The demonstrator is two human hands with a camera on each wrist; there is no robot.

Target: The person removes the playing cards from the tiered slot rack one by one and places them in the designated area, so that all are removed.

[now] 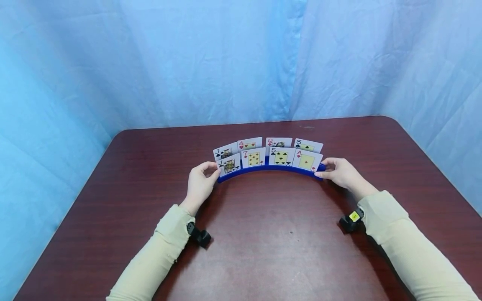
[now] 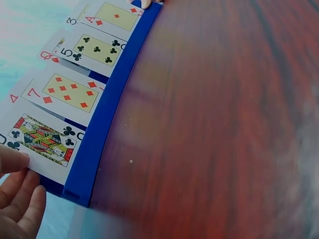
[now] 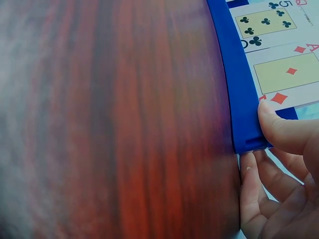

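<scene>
A curved blue playing-card holder (image 1: 260, 169) stands toward the back of the table, with two rows of cards upright in it. Its front row shows a jack of clubs (image 2: 42, 142), a 7 of diamonds (image 1: 253, 158), a 5 of clubs (image 1: 281, 157) and an ace of diamonds (image 1: 307, 160). Partly hidden behind them are a jack (image 1: 226, 151), a 4 of hearts, a queen of diamonds and a 3. My left hand (image 1: 201, 184) pinches the holder's left end, thumb against the front jack's edge. At the other end, my right hand (image 1: 342, 173) grips the holder between thumb and fingers.
The dark red wooden table (image 1: 263, 234) has rounded back corners. Pale blue curtains (image 1: 211, 62) hang behind it and along both sides. A small black camera (image 1: 199, 236) sits on the left wrist, another (image 1: 350, 223) on the right.
</scene>
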